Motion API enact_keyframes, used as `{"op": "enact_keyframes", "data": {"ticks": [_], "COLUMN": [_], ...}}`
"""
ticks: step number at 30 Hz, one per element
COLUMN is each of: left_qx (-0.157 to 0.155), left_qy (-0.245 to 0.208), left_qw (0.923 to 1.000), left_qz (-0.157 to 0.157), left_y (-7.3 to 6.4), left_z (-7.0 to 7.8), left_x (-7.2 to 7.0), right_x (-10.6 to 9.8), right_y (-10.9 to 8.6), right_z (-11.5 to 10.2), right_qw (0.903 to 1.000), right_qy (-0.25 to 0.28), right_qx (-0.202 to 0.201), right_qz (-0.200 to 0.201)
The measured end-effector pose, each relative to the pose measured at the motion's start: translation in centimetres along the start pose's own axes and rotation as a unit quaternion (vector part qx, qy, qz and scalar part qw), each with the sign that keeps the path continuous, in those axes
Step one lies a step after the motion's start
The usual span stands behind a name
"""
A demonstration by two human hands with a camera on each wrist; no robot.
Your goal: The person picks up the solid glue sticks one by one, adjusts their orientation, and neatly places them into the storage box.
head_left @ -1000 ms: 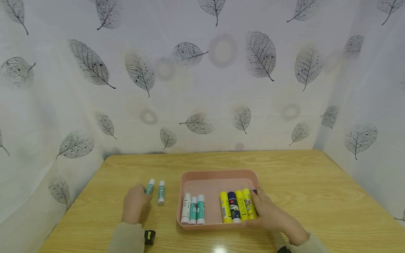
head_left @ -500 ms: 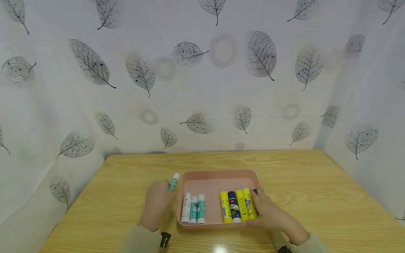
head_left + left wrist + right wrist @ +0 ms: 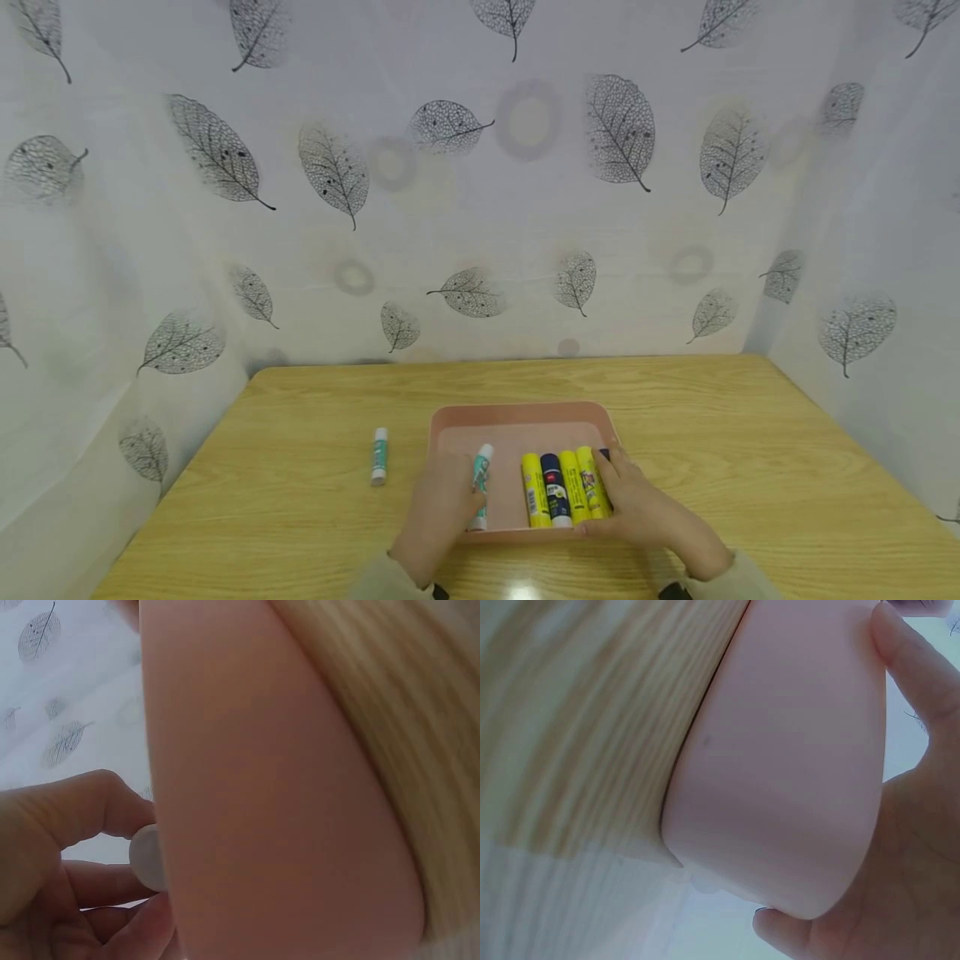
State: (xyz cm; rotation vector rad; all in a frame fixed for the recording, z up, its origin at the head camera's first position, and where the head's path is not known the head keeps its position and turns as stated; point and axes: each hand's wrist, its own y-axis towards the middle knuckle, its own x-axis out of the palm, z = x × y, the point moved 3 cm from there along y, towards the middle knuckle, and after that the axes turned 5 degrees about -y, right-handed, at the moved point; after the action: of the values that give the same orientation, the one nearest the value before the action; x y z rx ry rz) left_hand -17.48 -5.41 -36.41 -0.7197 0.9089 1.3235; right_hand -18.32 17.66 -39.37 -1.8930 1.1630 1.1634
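My left hand (image 3: 442, 500) is over the left part of the pink tray (image 3: 525, 414), pinching a teal glue stick with a white cap (image 3: 481, 473). In the left wrist view, the round white end of this glue stick (image 3: 146, 857) shows between thumb and fingers. Below it, one teal glue stick lying in the tray (image 3: 478, 521) peeks out; the hand hides the others there. My right hand (image 3: 637, 504) grips the tray's near right corner, thumb at the front wall. Beside its fingers lie yellow glue sticks (image 3: 572, 487) and a navy glue stick (image 3: 556, 490), side by side.
Another teal glue stick (image 3: 378, 457) lies on the wooden table (image 3: 300, 417) left of the tray. A pale curtain with leaf prints (image 3: 480, 208) hangs behind and at both sides of the table.
My left hand has picked up a teal glue stick from the table and carried it right, over the tray's left part. My right hand has stayed at the tray's corner.
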Motion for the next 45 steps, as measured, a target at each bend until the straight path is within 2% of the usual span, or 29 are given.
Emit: {"op": "enact_keyframes", "data": {"ticks": [5,8,13,19,26,28,30,34,38,41,45], "left_qx": [0.031,0.039,0.025,0.005,0.035,0.033,0.019,0.0,-0.03,-0.071,-0.103], "left_qy": [0.015,0.031,0.037,0.026,0.056,0.074,0.075,0.047,0.03,0.029,0.024], "left_qw": [0.9994,0.9987,0.999,0.9996,0.9978,0.9967,0.997,0.9982,0.9958,0.9923,0.9892], "left_qz": [0.008,0.011,0.009,-0.012,-0.01,-0.007,-0.004,0.038,0.081,0.097,0.102], "left_y": [-0.2,-0.3,-0.4,-0.6,-0.5,-0.4,-0.2,0.2,1.0,1.6,1.9], "left_z": [0.4,0.5,0.7,0.9,1.0,0.9,0.6,-1.1,-4.2,-6.8,-9.8], "left_x": [0.9,1.1,1.3,1.6,1.8,1.8,1.6,0.1,-2.4,-3.7,-4.3], "right_x": [0.0,0.0,0.0,0.0,0.0,0.0,0.0,-0.1,-0.1,-0.1,-0.1], "right_y": [0.0,0.0,0.0,0.0,0.0,0.0,0.0,0.0,0.0,-0.1,0.0], "right_z": [0.1,0.0,0.1,0.1,0.0,0.0,0.0,-0.1,-0.1,-0.1,0.0], "right_qw": [1.0,1.0,1.0,1.0,1.0,1.0,1.0,1.0,1.0,1.0,1.0], "right_qy": [-0.004,-0.005,-0.004,-0.007,-0.004,-0.003,-0.003,-0.003,-0.002,-0.003,-0.004], "right_qx": [0.0,0.0,-0.001,0.0,0.005,0.007,0.008,0.006,0.002,0.002,0.003], "right_qz": [0.001,0.0,0.0,0.0,-0.002,-0.002,-0.002,-0.002,-0.001,0.001,0.003]}}
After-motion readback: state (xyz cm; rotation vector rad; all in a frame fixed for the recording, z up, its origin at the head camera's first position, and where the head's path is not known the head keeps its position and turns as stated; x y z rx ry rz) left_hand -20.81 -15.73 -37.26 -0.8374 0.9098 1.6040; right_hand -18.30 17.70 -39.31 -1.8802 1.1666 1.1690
